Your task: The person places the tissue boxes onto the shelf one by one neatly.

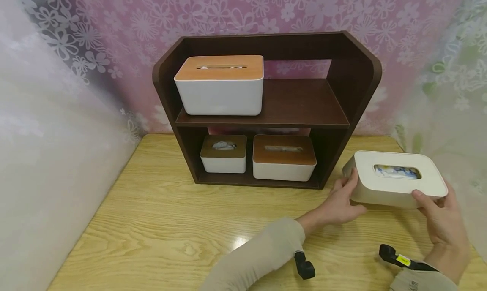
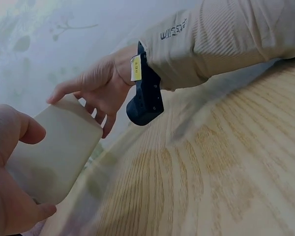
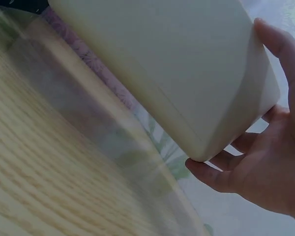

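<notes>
A white tissue box (image 1: 392, 187) with an oval slot in its lid, a blue-and-yellow pack showing inside, is held to the right of the shelf. Its near side is raised off the wooden table, as the right wrist view shows. My left hand (image 1: 342, 202) grips the box's left end, fingers and thumb spread along that end. At the other end my right hand (image 1: 443, 219) holds the near right corner, thumb on the lid's edge and fingers around the side and below. The box's plain side (image 3: 177, 73) fills much of the right wrist view.
A dark brown two-tier shelf (image 1: 266, 125) stands at the back of the table (image 1: 160, 223). On its upper tier sits a large wood-lidded tissue box (image 1: 220, 96). Below are a small tissue box (image 1: 223, 164) and a wider one (image 1: 283, 171). Floral curtains (image 1: 133, 12) surround the table.
</notes>
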`<state>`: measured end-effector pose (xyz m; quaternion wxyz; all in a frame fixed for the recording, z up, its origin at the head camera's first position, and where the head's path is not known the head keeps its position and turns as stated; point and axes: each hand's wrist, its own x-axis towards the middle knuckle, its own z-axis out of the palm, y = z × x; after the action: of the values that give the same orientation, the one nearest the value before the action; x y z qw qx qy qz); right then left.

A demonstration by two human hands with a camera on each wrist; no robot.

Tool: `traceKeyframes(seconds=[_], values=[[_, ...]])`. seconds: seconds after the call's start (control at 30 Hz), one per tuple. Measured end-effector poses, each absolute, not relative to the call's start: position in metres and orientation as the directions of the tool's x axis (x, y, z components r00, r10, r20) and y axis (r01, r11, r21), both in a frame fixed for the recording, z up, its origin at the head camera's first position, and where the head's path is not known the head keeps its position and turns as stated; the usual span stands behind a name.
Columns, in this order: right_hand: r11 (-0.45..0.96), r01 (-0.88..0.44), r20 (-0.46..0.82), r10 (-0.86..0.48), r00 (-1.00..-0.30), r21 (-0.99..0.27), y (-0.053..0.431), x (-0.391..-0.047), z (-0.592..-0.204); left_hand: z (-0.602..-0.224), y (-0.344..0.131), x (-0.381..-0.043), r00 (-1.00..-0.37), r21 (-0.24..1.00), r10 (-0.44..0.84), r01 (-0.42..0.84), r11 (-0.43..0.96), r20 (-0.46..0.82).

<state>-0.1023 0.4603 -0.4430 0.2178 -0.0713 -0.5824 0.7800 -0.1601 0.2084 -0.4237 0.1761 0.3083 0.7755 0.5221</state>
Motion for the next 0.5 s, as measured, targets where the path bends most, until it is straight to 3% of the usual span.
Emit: traceKeyframes(seconds=[0.23, 0.5], values=[[-0.166, -0.389, 0.244, 0.547, -0.801, -0.906, 0.454, -0.097, -0.427, -0.416, 0.205, -0.15, -0.736, 0.921, 0.667, 0.332, 0.203, 0.118], [-0.059, -0.459, 0.359, 0.54, -0.762, -0.887, 0.448, -0.09, -0.412, -0.406, 0.197, -0.138, -0.727, 0.936, 0.659, 0.339, 0.098, 0.194]])
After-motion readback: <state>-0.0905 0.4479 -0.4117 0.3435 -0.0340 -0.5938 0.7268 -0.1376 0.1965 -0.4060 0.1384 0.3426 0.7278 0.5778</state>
